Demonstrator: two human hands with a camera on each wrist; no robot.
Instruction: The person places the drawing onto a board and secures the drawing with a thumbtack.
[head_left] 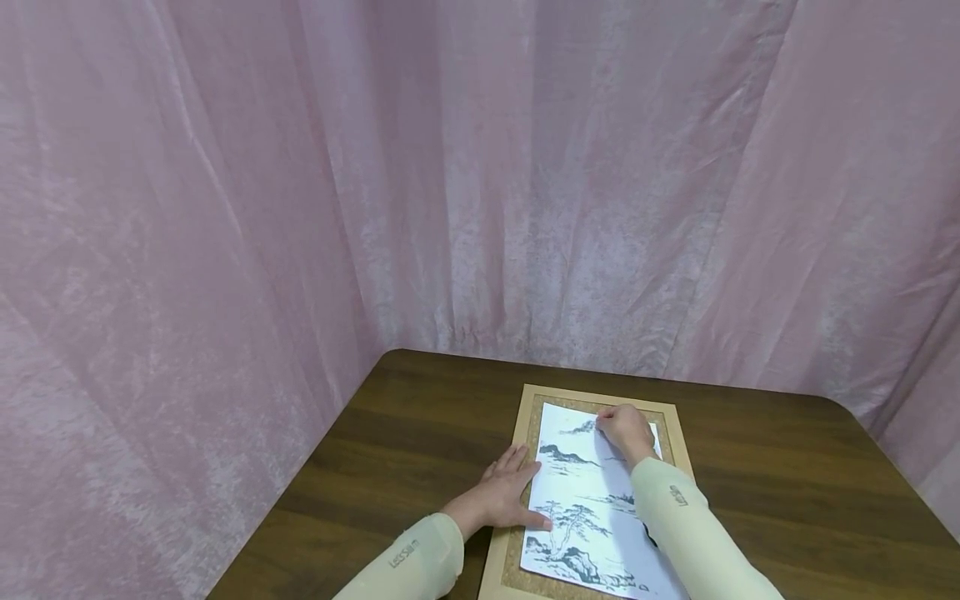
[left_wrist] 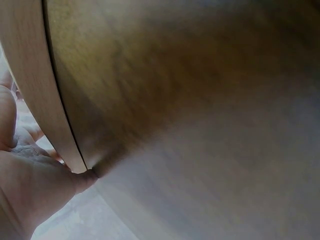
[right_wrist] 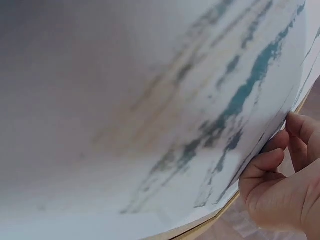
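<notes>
A white sheet of paper [head_left: 573, 483] with an ink landscape of trees and mountains lies on a wood-framed cork board [head_left: 534, 408]. My left hand [head_left: 506, 492] rests spread over the board's left edge, its thumb on the sheet. Part of this left hand [left_wrist: 35, 185] shows beside the frame in the left wrist view. Near the top of the sheet, my right hand [head_left: 626, 429] has thumb and fingertips drawn together in a pinch against the paper. The right wrist view shows these curled fingers [right_wrist: 267, 162] at the paper; the small thing between them is hidden.
The board lies on a dark brown wooden table [head_left: 420, 417] with rounded far corners. Pink velvet curtains [head_left: 487, 208] hang behind the table and along its left side. My right forearm [head_left: 686, 517] covers part of the sheet's right side.
</notes>
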